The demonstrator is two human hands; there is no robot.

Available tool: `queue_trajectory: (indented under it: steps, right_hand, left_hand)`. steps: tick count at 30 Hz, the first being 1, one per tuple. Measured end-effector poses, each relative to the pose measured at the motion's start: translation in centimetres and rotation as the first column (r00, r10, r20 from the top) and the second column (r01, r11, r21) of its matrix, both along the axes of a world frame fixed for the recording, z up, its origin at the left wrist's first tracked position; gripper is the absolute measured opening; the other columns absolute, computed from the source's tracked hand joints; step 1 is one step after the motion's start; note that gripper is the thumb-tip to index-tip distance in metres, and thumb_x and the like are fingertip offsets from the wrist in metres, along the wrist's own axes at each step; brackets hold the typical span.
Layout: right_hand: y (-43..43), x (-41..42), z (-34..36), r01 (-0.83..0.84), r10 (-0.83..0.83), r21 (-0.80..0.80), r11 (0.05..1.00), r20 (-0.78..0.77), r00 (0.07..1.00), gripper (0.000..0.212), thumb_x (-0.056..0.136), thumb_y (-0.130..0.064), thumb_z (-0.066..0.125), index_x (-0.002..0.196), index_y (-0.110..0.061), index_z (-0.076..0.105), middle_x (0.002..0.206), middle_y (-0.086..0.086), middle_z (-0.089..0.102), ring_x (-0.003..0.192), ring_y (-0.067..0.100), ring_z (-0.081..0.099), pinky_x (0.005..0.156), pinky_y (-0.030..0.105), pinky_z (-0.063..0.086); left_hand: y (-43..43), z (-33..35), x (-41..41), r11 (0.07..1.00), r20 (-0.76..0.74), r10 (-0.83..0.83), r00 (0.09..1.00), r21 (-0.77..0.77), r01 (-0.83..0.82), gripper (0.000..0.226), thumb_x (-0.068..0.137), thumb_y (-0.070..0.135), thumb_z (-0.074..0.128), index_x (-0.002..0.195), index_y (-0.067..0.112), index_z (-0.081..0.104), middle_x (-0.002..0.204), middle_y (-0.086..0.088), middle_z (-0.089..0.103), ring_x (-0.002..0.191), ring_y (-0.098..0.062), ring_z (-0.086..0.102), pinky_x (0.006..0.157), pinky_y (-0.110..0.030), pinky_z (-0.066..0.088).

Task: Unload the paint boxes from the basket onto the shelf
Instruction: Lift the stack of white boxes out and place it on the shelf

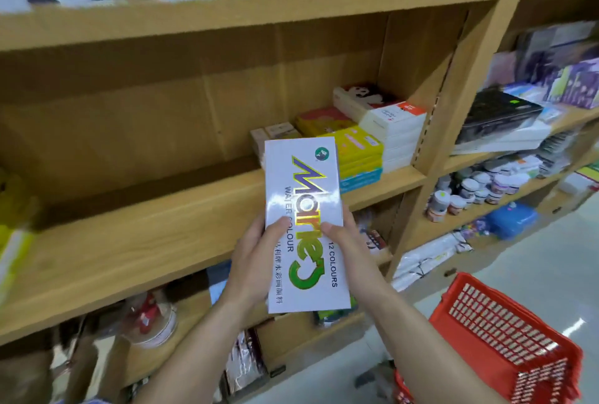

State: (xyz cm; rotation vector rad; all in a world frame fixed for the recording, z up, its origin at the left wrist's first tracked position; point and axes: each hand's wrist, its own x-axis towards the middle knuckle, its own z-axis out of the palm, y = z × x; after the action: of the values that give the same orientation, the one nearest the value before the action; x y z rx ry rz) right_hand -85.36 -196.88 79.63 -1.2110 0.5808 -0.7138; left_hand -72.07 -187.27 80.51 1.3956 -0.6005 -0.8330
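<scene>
A white water-colour paint box (303,202) with purple, gold and green lettering is held lengthwise in front of the wooden shelf (136,228). My left hand (256,261) grips its near left edge, thumb on top. My right hand (348,248) grips the near right edge, thumb on the face. The box's far end reaches over the shelf board's front edge. The red plastic basket (505,335) hangs at the lower right; its inside is hidden from here.
Stacks of yellow, white and blue boxes (366,138) fill the right end of the same shelf. Small paint jars (479,186) and more boxes sit in the bay to the right. Packaged goods line the shelves above and below.
</scene>
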Motion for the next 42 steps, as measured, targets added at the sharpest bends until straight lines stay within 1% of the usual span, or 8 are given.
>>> queue_trajectory:
  steps: [6,9,13,21,26,29,33,42]
  right_hand:
    - [0.7,8.6,0.7,-0.212,0.209,-0.027,0.977,-0.073,0.975,0.046,0.080,-0.043,0.072,0.125,-0.051,0.067,0.118,-0.014,0.079,0.103,0.008,0.077,0.076,0.022,0.059]
    - [0.1,12.4,0.9,-0.254,0.250,-0.012,0.967,-0.136,0.959,0.049,0.075,-0.047,0.075,0.123,-0.037,0.071,0.111,-0.005,0.082,0.096,0.016,0.080,0.079,0.033,0.059]
    - [-1.7,16.1,0.6,-0.281,0.286,0.058,0.958,-0.227,0.931,0.050,0.065,-0.057,0.077,0.104,-0.027,0.082,0.100,0.004,0.084,0.086,0.023,0.082,0.066,0.029,0.061]
    - [-3.9,17.2,0.8,-0.311,0.308,0.050,0.949,-0.343,0.887,0.038,0.100,-0.045,0.061,0.124,-0.018,0.074,0.108,0.004,0.083,0.102,0.024,0.080,0.102,0.047,0.057]
    - [-1.5,12.6,-1.0,-0.193,0.149,-0.167,0.967,-0.244,0.958,0.062,0.093,-0.058,0.062,0.148,-0.029,0.054,0.114,-0.048,0.066,0.121,-0.017,0.058,0.093,0.007,0.048]
    - [-0.1,9.0,-3.8,-0.267,0.165,-0.409,0.873,-0.267,0.949,0.082,0.087,-0.076,0.059,0.157,-0.036,0.042,0.149,-0.030,0.054,0.140,-0.007,0.048,0.109,0.023,0.045]
    - [-0.8,8.7,-5.3,-0.369,0.069,-0.655,0.659,-0.436,0.897,0.079,0.091,-0.056,0.071,0.158,-0.030,0.040,0.158,-0.017,0.050,0.145,0.003,0.046,0.114,0.037,0.046]
    - [-2.7,8.8,-5.5,-0.066,-0.402,-0.799,0.597,-0.369,0.838,0.046,0.089,-0.036,0.080,0.130,-0.015,0.070,0.113,0.002,0.075,0.102,0.026,0.071,0.084,0.041,0.058]
  left_hand:
    - [3.5,0.7,6.7,0.977,0.046,0.212,0.976,0.006,-0.212,0.050,0.072,0.059,0.065,0.108,0.027,0.079,0.101,0.005,0.083,0.092,-0.017,0.078,0.072,-0.026,0.057]
    - [3.6,0.3,9.5,0.955,0.036,0.291,0.956,0.049,-0.292,0.061,0.069,0.063,0.064,0.112,0.020,0.077,0.104,0.000,0.083,0.100,-0.026,0.078,0.098,-0.048,0.057]
    - [2.4,0.2,12.7,0.952,0.001,0.286,0.958,0.112,-0.284,0.063,0.067,0.064,0.070,0.110,0.019,0.076,0.102,-0.008,0.083,0.096,-0.033,0.079,0.097,-0.058,0.057]
    - [1.9,-0.7,14.3,0.978,0.016,0.192,0.981,0.077,-0.192,0.029,0.101,0.019,0.060,0.130,0.018,0.067,0.116,-0.009,0.080,0.098,-0.025,0.079,0.076,-0.035,0.061]
    - [5.5,-2.3,12.8,0.976,0.070,0.202,0.977,0.064,-0.207,0.078,0.083,0.061,0.065,0.153,0.034,0.046,0.148,0.013,0.060,0.136,-0.009,0.057,0.113,-0.037,0.046]
    - [7.4,-3.9,11.5,0.993,0.189,0.053,0.981,0.095,-0.072,0.090,0.076,0.065,0.076,0.154,0.037,0.042,0.146,0.020,0.061,0.137,-0.005,0.055,0.108,-0.030,0.048]
    - [6.7,-4.9,11.5,0.966,0.402,0.014,0.915,0.230,-0.116,0.095,0.068,0.053,0.082,0.151,0.050,0.035,0.120,0.032,0.072,0.109,0.005,0.070,0.093,-0.029,0.059]
    - [0.6,-5.5,12.6,0.964,0.554,0.004,0.833,0.218,-0.150,0.107,0.071,0.021,0.093,0.153,0.048,0.030,0.101,0.051,0.066,0.095,0.022,0.065,0.070,-0.001,0.048]
